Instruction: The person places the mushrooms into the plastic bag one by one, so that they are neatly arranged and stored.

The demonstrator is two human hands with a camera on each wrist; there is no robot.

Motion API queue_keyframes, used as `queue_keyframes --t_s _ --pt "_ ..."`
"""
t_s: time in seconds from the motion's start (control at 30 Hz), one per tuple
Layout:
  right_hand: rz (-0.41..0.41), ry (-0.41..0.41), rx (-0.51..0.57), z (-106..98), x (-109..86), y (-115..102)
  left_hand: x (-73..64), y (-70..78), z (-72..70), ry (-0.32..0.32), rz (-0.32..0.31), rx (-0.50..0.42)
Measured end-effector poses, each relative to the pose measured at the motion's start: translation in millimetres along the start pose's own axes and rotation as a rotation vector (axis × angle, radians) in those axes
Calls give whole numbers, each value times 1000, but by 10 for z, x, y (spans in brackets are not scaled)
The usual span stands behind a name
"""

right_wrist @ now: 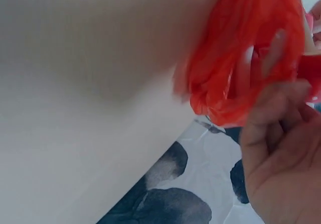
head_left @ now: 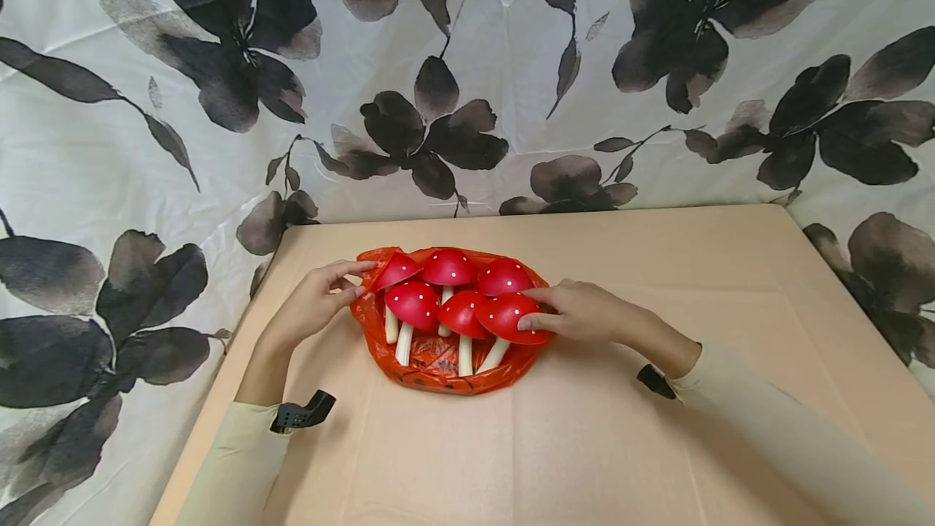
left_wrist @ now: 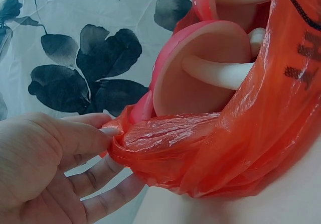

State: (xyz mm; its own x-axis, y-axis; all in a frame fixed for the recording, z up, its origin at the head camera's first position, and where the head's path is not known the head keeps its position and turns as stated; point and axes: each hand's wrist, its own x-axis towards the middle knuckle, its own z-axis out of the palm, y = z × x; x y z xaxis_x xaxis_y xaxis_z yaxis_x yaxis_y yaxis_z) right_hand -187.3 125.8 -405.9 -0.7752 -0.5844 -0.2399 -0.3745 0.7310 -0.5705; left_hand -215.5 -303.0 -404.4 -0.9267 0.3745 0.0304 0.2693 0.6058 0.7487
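A red plastic bag (head_left: 438,384) with black print lies on the table, its mouth spread wide. Several toy mushrooms with red, white-dotted caps (head_left: 413,304) and pale stems (head_left: 404,344) lie inside, caps toward the far side. My left hand (head_left: 310,303) pinches the bag's left rim between thumb and fingers; bunched plastic (left_wrist: 165,133) shows there in the left wrist view. At the right side, my right hand (head_left: 588,311) holds the nearest right mushroom (head_left: 511,317) by its cap, thumb over the front. The right wrist view is blurred around the right fingers (right_wrist: 273,103).
The bag sits near the far edge of a light tan table (head_left: 621,445). Behind it hangs a white cloth (head_left: 497,39) with dark floral print. Black straps (head_left: 303,412) circle both wrists, over pale sleeves (head_left: 234,461).
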Motion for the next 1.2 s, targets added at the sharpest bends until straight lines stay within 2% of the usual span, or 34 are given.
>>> queue_keyframes --t_s 0.2,0.33,0.4,0.67,0.8,1.0,1.2 --pt "-20 105 -23 45 -33 -22 7 -8 -14 -2 2 -14" --pt "-30 102 47 22 -94 -39 4 10 -11 -3 -3 -22" --pt "-42 101 42 17 -110 -36 3 8 -9 -3 -6 -21" --pt "-87 186 -148 60 -114 -43 2 3 8 -4 -8 -10" --pt "-91 186 -211 23 -120 -48 -1 11 10 -5 -4 -4" --pt "-81 165 -250 -38 -128 -51 -14 19 9 -3 -3 -4" --pt "-44 235 -261 -38 -127 -31 -43 11 -4 6 -1 -6"
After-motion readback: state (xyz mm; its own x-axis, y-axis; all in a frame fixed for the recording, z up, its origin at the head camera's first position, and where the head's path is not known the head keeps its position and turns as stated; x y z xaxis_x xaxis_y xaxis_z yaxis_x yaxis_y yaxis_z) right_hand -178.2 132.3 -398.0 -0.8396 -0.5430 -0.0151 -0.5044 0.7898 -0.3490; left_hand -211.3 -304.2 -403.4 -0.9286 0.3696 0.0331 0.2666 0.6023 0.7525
